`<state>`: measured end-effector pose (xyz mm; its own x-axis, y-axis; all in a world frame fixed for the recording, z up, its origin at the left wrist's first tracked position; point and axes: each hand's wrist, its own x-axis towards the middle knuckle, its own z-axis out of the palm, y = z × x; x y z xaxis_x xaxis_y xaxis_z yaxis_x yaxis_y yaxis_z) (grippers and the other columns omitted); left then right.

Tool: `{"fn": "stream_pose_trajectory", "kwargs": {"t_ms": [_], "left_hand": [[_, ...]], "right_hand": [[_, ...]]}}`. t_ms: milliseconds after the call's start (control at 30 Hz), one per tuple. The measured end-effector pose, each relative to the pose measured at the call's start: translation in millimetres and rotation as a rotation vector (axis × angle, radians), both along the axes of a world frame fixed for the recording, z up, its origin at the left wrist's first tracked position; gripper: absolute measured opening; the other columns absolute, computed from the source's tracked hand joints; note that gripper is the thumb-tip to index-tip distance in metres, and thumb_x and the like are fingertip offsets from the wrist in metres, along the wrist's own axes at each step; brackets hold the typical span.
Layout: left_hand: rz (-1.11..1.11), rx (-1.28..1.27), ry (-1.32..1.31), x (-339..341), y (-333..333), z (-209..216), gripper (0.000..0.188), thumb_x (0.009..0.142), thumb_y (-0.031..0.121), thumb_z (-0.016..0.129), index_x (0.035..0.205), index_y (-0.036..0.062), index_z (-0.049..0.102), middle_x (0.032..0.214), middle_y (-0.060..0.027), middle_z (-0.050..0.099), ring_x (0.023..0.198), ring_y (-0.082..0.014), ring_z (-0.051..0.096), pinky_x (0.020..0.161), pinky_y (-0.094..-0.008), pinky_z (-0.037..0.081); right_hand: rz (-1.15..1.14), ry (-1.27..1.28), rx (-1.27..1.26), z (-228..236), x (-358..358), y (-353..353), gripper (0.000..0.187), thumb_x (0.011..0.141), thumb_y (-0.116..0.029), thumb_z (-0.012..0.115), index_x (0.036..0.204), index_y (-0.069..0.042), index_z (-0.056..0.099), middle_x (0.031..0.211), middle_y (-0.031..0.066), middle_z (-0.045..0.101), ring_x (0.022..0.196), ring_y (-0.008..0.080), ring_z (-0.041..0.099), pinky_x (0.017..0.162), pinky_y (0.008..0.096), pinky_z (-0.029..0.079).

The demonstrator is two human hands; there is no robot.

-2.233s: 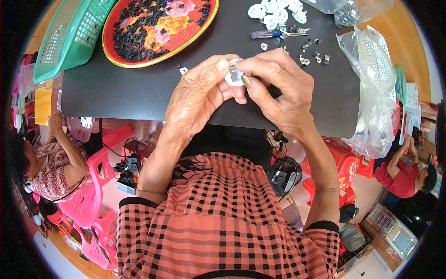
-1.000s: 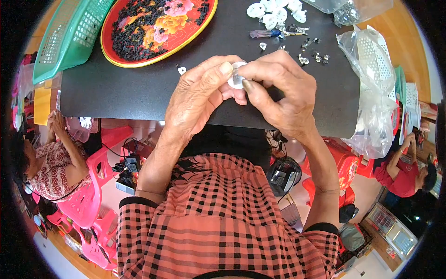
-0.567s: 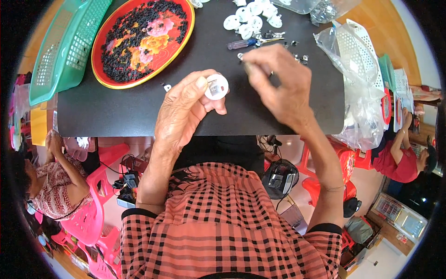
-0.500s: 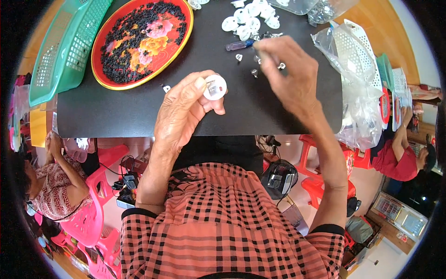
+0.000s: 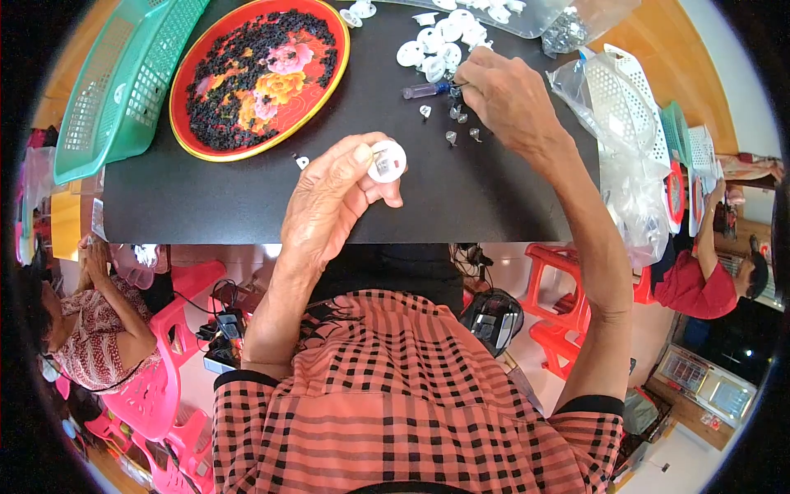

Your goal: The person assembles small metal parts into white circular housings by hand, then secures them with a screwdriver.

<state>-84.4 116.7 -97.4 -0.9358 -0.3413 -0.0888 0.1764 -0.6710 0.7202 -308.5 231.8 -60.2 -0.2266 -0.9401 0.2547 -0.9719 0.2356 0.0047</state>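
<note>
Right hand (image 5: 508, 100) has moved forward — its grip unclear — while left fingers (image 5: 361, 156) pinch a round, white, red-marked disc (image 5: 387, 163).

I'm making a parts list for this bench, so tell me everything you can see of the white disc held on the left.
The white disc is round and looks like plastic. Its visible face has a greyish, slightly shiny patch and, right of that, a small reddish mark; finer detail is too small to make out. It is in the left grip, thumb over its left edge and fingers behind, its face turned up to the camera, above the dark table.
</note>
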Motion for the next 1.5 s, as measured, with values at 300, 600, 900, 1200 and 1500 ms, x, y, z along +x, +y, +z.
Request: {"fn": "stream_pose_trajectory", "kwargs": {"t_ms": [300,600,900,1200,1500], "left_hand": [[-0.014,0.017,0.029,1.2,-0.1,-1.7,0.034,0.096,0.024,0.05,0.114,-0.0057,0.052,0.093,-0.013,0.06,0.077,-0.0189,0.06,0.072,-0.0338,0.051],[-0.024,0.014,0.035,1.1,-1.1,-2.1,0.035,0.096,0.024,0.05,0.114,-0.0056,0.052,0.093,-0.0134,0.06,0.076,-0.0195,0.06,0.072,-0.0334,0.05],[-0.015,0.018,0.008,1.9,-1.7,-0.8,0.036,0.095,0.024,0.05,0.114,-0.0059,0.051,0.093,-0.0139,0.06,0.076,-0.0196,0.059,0.073,-0.0337,0.05],[-0.043,0.089,0.033,1.7,-2.6,2.9,0.037,0.095,0.024,0.05,0.114,-0.0077,0.051,0.094,-0.0149,0.06,0.076,-0.0199,0.06,0.073,-0.0331,0.051],[-0.063,0.132,0.011,1.3,-2.5,4.6,0.038,0.095,0.025,0.051,0.113,-0.0085,0.051,0.095,-0.0171,0.06,0.074,-0.0207,0.06,0.072,-0.0327,0.052]], "right_hand": [[0.049,0.034,0.057,3.6,-7.3,-2.9,0.006,0.075,-0.008,0.063,0.077,-0.002,0.06,0.084,0.0122,0.059,0.076,0.0316,0.061,0.067,0.0411,0.049],[0.003,-0.022,0.068,7.6,-13.0,-2.9,0.008,0.077,-0.006,0.06,0.082,-0.002,0.056,0.081,0.014,0.062,0.071,0.0319,0.062,0.063,0.0404,0.048],[0.045,-0.154,-0.217,7.7,-6.5,3.4,0.014,0.075,-0.008,0.062,0.085,-0.005,0.053,0.078,0.0135,0.06,0.072,0.0345,0.061,0.063,0.0427,0.048],[-0.044,-1.287,-0.704,28.5,57.4,12.9,0.044,0.098,-0.035,0.039,0.077,-0.002,0.057,0.063,0.0014,0.051,0.051,0.0059,0.04,0.046,0.0208,0.028],[0.169,-1.624,-0.701,1.4,85.2,-3.0,0.046,0.098,-0.039,0.041,0.079,-0.001,0.057,0.065,0.0024,0.052,0.053,0.0061,0.042,0.047,0.0207,0.031]]}}
